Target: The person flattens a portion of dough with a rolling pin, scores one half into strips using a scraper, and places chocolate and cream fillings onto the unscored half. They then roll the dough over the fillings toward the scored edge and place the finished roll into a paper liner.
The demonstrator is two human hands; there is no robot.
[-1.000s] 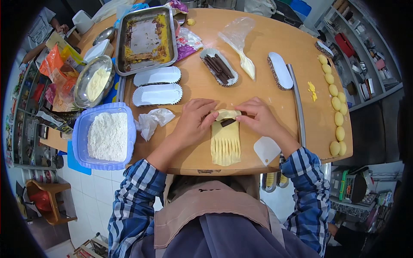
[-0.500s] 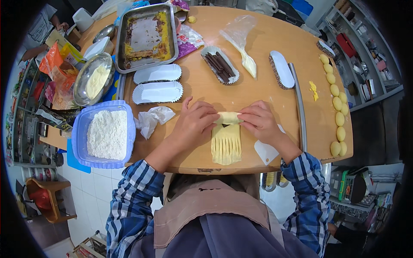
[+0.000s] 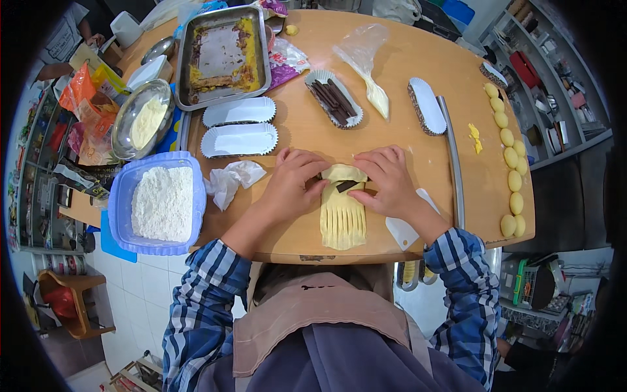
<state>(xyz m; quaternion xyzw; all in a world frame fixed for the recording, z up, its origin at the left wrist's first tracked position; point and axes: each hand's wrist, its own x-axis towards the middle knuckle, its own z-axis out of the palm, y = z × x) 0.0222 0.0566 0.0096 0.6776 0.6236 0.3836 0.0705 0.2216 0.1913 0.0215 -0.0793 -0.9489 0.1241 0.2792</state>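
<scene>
A flat strip of pale dough [image 3: 342, 219] lies in front of me, its near half cut into narrow fringes. Dark chocolate sticks [image 3: 345, 187] rest on its far part, partly hidden by the dough and my fingers. The far edge of the dough is raised as a flap over them. My left hand [image 3: 295, 181] pinches the flap's left corner between thumb and fingers. At the opposite corner, my right hand [image 3: 386, 178] grips the flap with its fingers, its thumb reaching in beside the chocolate.
Beyond my hands stand a paper case of chocolate sticks [image 3: 333, 101] and a piping bag [image 3: 373, 81]. Left are a flour tub [image 3: 196, 189], paper cases [image 3: 239, 141] and a baking tray [image 3: 260, 88]. A metal rod [image 3: 455, 170], white scraper [image 3: 401, 232] and several dough balls [image 3: 511, 157] lie right.
The far dough flap, earlier folded down like a roll, is lifted and more open, showing more chocolate. My right hand has shifted slightly left, its thumb now over the dough.
</scene>
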